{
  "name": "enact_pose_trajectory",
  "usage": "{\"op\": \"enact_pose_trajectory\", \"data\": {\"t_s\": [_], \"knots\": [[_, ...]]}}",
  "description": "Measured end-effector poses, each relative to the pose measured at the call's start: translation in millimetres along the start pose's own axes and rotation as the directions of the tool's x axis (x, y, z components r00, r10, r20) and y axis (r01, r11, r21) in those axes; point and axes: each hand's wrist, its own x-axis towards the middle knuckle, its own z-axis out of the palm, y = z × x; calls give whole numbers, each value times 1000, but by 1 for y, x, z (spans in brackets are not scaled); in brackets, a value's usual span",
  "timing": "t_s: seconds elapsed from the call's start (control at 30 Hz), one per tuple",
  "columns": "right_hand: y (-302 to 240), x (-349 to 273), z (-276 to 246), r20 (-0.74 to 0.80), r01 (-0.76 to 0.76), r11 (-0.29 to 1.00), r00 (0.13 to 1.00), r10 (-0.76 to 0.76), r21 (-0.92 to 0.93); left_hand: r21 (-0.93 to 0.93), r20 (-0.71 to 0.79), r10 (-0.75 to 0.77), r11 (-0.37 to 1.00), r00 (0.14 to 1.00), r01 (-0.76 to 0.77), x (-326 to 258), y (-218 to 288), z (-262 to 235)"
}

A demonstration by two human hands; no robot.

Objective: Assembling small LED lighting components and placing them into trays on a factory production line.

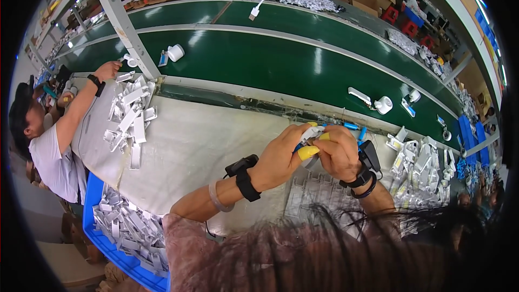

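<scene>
Fingers of left hand and right hand pinch 1 small white part; mostly hidden | hair blocks lower frame

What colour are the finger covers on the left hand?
Yellow finger covers on the left hand, clearest in the head view.

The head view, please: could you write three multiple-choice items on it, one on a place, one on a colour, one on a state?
1. Where is the blue bin?
A. lower left
B. on the belt
C. upper right

2. What colour is the belt?
A. red
B. green
C. yellow

3. How are the left hand and right hand placed?
A. far apart
B. flat on the table
C. together on a small white part

Answers: A, the bin sits at the lower left edge; B, the belt's surface is green; C, both hands meet around the part.
</scene>
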Motion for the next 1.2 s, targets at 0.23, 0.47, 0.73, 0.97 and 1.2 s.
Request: {"op": "enact_pose_trajectory", "data": {"t_s": [0.23,0.47,0.73,0.97,1.2], "knots": [[-1,-2,3,-5,-11,1000,1000,11,-8,-40,-10,-4,999,1000,3,-1,-2,1],[-2,-4,2,11,-41,999,999,41,14,-126,23,-88,988,996,90,0,1,0],[-6,-1,4,18,-45,999,999,46,-19,-73,-19,-33,997,999,31,-3,-6,1],[-8,-5,5,21,-92,993,995,94,-70,-69,-34,-40,997,999,38,-1,-5,1],[-2,-3,11,-11,-112,990,994,112,-88,-29,-30,-62,998,998,61,4,-4,-3]]}}
